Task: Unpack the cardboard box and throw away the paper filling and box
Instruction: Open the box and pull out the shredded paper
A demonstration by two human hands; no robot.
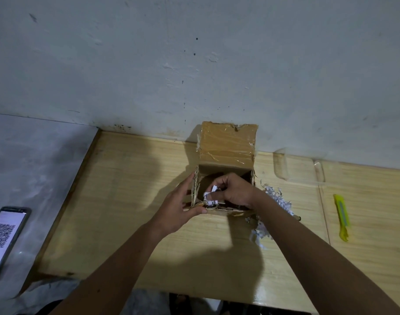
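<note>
Cardboard box (pixel 226 153), no legible writing

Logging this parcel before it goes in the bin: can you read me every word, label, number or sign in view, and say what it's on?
No text can be read anywhere.
Phone: the screen shows a QR-style code under a line of small print, too blurred to read.
Cardboard box: plain brown under clear tape, no label visible on the faces shown.
Shredded paper and the strip in the right hand: no print discernible.
Yellow cutter: no marking legible.
</note>
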